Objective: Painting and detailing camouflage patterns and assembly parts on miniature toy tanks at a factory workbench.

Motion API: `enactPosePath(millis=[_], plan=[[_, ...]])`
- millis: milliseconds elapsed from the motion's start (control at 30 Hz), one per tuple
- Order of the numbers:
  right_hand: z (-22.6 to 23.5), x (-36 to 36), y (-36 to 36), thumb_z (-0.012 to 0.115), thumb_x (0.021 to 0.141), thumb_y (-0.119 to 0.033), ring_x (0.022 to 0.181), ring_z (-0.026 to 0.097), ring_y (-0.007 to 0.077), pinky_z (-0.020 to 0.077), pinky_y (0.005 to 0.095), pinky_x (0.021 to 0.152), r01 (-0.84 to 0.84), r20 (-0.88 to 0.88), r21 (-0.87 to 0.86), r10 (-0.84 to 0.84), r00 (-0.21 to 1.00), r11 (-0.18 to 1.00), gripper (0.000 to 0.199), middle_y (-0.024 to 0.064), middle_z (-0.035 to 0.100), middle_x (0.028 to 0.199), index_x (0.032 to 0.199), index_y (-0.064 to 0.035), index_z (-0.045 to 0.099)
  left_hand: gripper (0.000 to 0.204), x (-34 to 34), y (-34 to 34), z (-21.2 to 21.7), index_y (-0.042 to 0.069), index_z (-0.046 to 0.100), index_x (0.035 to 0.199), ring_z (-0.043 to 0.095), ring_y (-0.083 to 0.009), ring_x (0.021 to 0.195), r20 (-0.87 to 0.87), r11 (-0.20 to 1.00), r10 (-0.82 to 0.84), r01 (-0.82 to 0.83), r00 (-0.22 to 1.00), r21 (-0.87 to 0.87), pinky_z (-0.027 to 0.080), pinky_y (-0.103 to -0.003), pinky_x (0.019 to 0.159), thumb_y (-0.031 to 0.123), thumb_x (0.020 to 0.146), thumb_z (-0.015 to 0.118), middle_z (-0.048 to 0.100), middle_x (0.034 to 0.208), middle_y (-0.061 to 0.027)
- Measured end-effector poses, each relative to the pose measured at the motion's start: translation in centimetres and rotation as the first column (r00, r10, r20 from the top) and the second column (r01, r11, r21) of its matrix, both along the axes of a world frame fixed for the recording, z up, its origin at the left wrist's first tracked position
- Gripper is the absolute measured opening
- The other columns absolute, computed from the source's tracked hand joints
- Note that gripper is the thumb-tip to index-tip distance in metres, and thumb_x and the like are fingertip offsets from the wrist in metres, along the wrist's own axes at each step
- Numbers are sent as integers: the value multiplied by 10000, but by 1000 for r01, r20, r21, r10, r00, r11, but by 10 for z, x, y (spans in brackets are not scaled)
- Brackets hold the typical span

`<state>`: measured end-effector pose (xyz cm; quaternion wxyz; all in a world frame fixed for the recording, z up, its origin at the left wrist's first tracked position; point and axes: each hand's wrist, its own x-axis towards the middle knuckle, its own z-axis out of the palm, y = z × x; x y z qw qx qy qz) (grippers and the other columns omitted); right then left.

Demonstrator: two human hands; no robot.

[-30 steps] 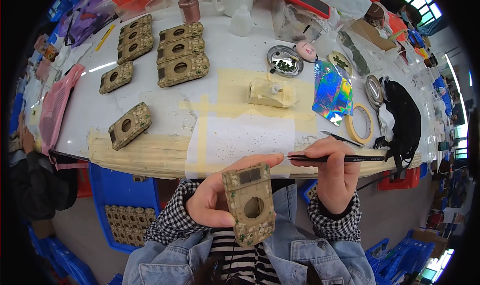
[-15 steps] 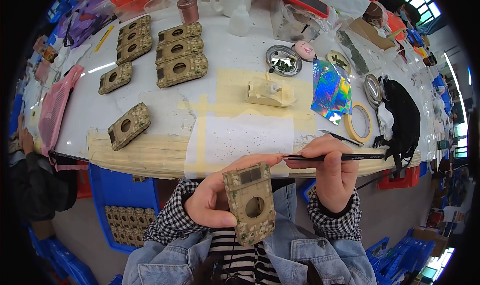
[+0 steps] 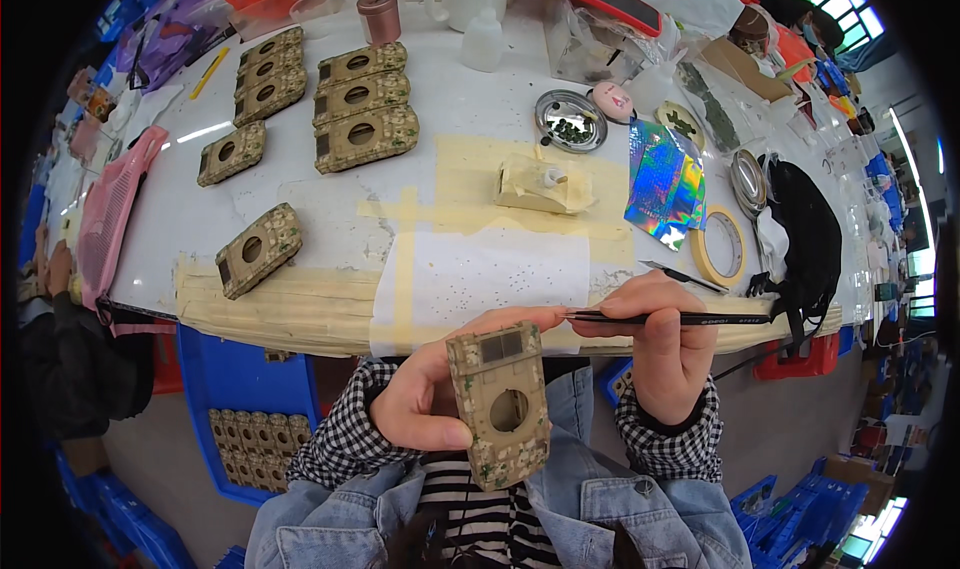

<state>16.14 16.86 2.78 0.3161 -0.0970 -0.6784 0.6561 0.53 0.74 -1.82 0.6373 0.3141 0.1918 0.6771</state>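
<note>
My left hand (image 3: 425, 406) is closed round a model tank hull (image 3: 488, 394) in tan and green camouflage, with a round hole through its deck. The hull is held tilted over my lap, off the table's front edge. My right hand (image 3: 660, 344) pinches slim black tweezers (image 3: 690, 318), pointing left. Their tip meets the outstretched left index fingertip; anything tiny between them is too small to make out. Behind the hands lies a white sheet (image 3: 480, 274) strewn with tiny dark specks. A similar single hull (image 3: 258, 252) rests on the table to the left.
More camouflage hulls (image 3: 365, 134) stand in rows at the back left. A taped block (image 3: 545, 186), a round metal dish (image 3: 570, 119) with small green parts, holographic sheets (image 3: 662, 184), a tape roll (image 3: 718, 247) and a craft knife (image 3: 683, 275) lie nearby. A blue crate (image 3: 205, 354) of hulls stands below.
Both hands keep almost the same pose, with the hull and tweezers barely shifted. The view of the table has moved very slightly.
</note>
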Motion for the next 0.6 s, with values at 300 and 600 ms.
enactPosePath(millis=[300, 600], plan=[[2, -3, -1, 369, 1011, -270, 786, 648, 252, 604, 359, 722, 29, 52, 79, -33, 998, 996, 411, 166, 531, 903, 950, 99, 541, 978, 0, 2, 1, -76, 129, 1436, 581, -393, 1086, 4, 1000, 0, 0, 1000, 10, 527, -465, 871, 255, 737, 727, 89, 1488, -301], [2, -2, -5, 386, 1006, -236, 854, 646, 252, 565, 340, 751, 47, -76, -46, -51, 996, 998, 402, 181, 596, 931, 937, 94, 606, 849, 3, 7, 0, -31, 133, 1450, 504, -298, 1178, 242, 995, 84, -68, 967, -75, 450, -442, 956, 392, 858, 571, 197, 1495, -228]])
